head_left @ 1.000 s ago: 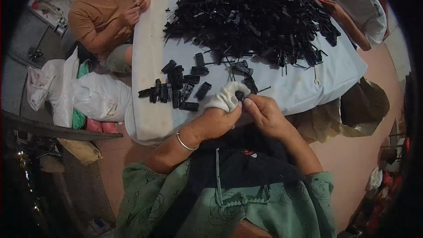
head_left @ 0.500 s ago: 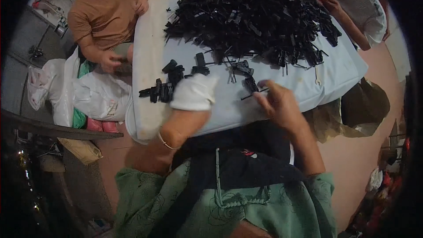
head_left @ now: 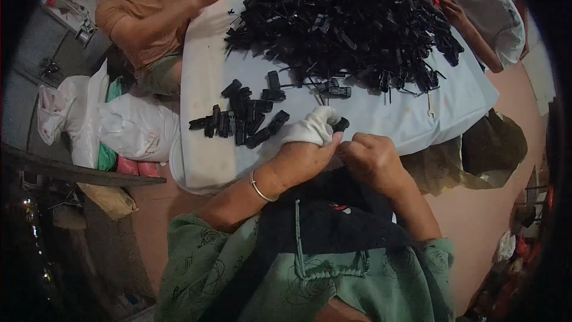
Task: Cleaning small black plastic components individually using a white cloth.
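Observation:
My left hand (head_left: 314, 132), partly covered in white cloth or a glove, is closed on a small black plastic part (head_left: 341, 124) whose end shows beside the fingers. My right hand (head_left: 370, 156) is pressed against it from the right, fingers curled into a fist; what they grip, if anything, is hidden. Both hands are over the table's near edge. To their left lies a small group of black plastic parts (head_left: 239, 113). Just beyond the hands, another loose black part (head_left: 338, 92) lies at the foot of the big black heap (head_left: 342, 21).
The heap covers the far half of the pale padded table (head_left: 208, 173). A wrench (head_left: 431, 105) lies at right. One person in a tan shirt (head_left: 140, 15) sits far left, another in white (head_left: 485, 15) far right. White plastic bags (head_left: 134, 128) stand left, a brown sack (head_left: 488, 149) right.
My left hand has moved right from the small group, where another part now lies, to meet my right hand, which has closed and drawn nearer. The tan-shirted person's hand has risen toward the heap.

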Action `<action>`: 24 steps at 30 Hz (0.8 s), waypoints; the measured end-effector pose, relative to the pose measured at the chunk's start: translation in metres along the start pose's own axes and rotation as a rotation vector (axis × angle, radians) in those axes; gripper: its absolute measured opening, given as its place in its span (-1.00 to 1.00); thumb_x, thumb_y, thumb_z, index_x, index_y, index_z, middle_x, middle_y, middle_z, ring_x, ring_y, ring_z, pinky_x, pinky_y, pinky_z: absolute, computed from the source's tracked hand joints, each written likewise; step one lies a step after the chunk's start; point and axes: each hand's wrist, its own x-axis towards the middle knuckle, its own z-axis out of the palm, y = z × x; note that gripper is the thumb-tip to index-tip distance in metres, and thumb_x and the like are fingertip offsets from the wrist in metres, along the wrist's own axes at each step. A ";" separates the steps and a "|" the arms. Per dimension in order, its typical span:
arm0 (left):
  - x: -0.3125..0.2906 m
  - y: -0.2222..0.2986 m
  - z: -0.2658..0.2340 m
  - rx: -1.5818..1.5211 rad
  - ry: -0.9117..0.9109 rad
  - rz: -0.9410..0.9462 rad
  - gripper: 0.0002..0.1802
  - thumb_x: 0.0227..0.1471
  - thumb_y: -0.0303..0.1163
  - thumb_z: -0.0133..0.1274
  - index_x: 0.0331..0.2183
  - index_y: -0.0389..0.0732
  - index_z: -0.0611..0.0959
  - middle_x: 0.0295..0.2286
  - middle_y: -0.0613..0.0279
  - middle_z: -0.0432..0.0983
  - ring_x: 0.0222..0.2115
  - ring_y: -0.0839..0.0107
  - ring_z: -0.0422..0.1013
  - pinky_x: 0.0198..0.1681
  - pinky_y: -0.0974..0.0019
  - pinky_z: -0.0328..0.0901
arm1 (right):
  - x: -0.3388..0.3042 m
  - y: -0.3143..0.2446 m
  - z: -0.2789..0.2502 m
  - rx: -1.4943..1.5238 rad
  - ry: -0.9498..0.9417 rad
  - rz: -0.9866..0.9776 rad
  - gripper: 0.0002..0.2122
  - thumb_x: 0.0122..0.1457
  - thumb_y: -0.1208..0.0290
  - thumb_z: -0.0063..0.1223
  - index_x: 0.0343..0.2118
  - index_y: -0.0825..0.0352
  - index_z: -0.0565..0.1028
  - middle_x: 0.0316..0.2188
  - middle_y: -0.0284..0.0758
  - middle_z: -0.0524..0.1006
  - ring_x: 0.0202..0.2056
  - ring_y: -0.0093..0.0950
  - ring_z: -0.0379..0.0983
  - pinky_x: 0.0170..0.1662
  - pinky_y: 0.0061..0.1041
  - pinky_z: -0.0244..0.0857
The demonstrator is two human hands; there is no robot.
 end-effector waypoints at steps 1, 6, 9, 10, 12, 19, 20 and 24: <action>-0.001 -0.003 0.001 -0.001 0.000 0.001 -0.66 -0.07 -0.46 0.02 -0.18 -0.27 0.40 -0.44 0.19 0.43 -0.44 0.43 0.38 -0.38 0.42 0.29 | 0.000 -0.001 0.002 0.114 0.081 0.091 -0.93 -0.07 0.51 0.06 -0.57 0.32 0.40 -0.68 -0.29 0.34 -0.67 -0.38 0.31 -0.60 -0.48 0.20; -0.002 0.024 -0.016 -0.506 -0.271 -0.371 -0.69 -0.04 -0.50 -0.03 -0.17 -0.28 0.39 -0.48 0.34 0.39 -0.56 0.71 0.25 -0.52 0.61 0.21 | 0.002 0.002 0.019 0.369 0.300 0.422 -0.83 -0.05 0.49 0.11 -0.64 0.38 0.35 -0.75 -0.29 0.27 -0.74 -0.46 0.13 -0.64 -0.53 0.06; -0.007 0.017 -0.008 -0.382 -0.157 -0.204 -0.70 -0.05 -0.53 -0.04 -0.19 -0.30 0.41 -0.48 0.33 0.39 -0.54 0.69 0.26 -0.50 0.59 0.23 | 0.003 0.005 0.025 0.665 0.253 0.620 -0.78 0.03 0.41 0.05 -0.64 0.40 0.33 -0.77 -0.27 0.22 -0.71 -0.51 0.07 -0.63 -0.57 0.03; -0.006 0.014 -0.008 -0.382 -0.156 -0.205 -0.70 -0.05 -0.53 -0.04 -0.19 -0.30 0.41 -0.48 0.33 0.39 -0.54 0.69 0.26 -0.50 0.59 0.23 | 0.003 0.005 0.022 0.731 0.197 0.634 -0.77 0.07 0.39 0.00 -0.63 0.41 0.32 -0.76 -0.27 0.22 -0.70 -0.52 0.08 -0.61 -0.56 0.04; -0.004 0.009 -0.007 -0.257 -0.109 -0.085 -0.71 -0.08 -0.55 -0.04 -0.22 -0.32 0.43 -0.47 0.34 0.40 -0.52 0.67 0.28 -0.46 0.55 0.25 | 0.002 0.007 0.021 0.798 0.138 0.644 -0.75 0.11 0.36 -0.06 -0.61 0.41 0.32 -0.75 -0.27 0.23 -0.68 -0.53 0.09 -0.59 -0.55 0.06; -0.013 0.004 0.000 0.053 0.002 0.070 -0.71 -0.10 -0.51 -0.04 -0.24 -0.34 0.44 -0.47 0.11 0.45 -0.47 0.39 0.40 -0.38 0.37 0.30 | -0.001 0.001 0.031 0.721 0.099 0.516 -0.74 0.18 0.34 -0.20 -0.56 0.41 0.31 -0.72 -0.33 0.23 -0.61 -0.61 0.13 -0.53 -0.53 0.10; -0.016 0.008 -0.002 0.220 0.006 0.191 -0.72 -0.10 -0.49 -0.04 -0.25 -0.34 0.45 -0.47 0.05 0.45 -0.45 0.27 0.40 -0.37 0.33 0.30 | -0.003 -0.001 0.032 0.761 0.124 0.540 -0.73 0.19 0.32 -0.20 -0.57 0.41 0.31 -0.73 -0.36 0.24 -0.62 -0.62 0.13 -0.54 -0.55 0.10; -0.016 0.018 -0.004 0.260 -0.048 0.040 -0.75 -0.09 -0.48 -0.05 -0.27 -0.32 0.46 -0.44 -0.05 0.44 -0.41 0.02 0.38 -0.34 0.23 0.30 | -0.002 -0.008 0.045 1.008 0.145 0.751 -0.71 0.20 0.30 -0.21 -0.59 0.38 0.31 -0.73 -0.43 0.24 -0.62 -0.67 0.11 -0.56 -0.60 0.08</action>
